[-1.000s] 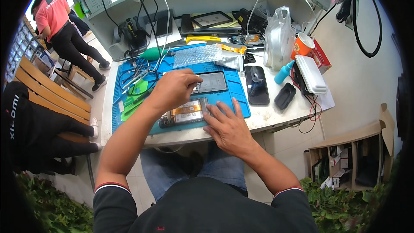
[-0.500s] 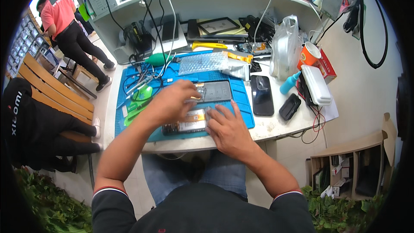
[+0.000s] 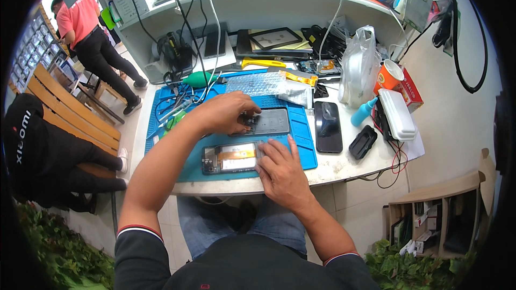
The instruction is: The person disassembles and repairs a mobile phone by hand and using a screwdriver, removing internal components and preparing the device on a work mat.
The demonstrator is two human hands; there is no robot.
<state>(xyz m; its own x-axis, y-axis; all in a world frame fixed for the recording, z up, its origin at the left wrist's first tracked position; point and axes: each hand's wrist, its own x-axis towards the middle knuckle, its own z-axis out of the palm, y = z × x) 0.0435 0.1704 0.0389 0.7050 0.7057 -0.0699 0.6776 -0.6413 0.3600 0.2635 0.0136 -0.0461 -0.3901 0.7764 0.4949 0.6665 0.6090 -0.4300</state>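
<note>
While the fragile-looking, opened rectangular black phone (image 3: 232, 159) is being rim-held — right hand (image 3: 284, 174) — the left hand's (image 3: 230, 113) grip is being hidden.

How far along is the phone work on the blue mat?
Done: the phone lies open on the blue mat, its orange ribbon exposed.
In hand: the left hand's fingers are at the grey panel's left end; the right hand is at the phone's right end.
Left: the phone is uncovered, the grey panel apart, so closing up probably remains.
</note>
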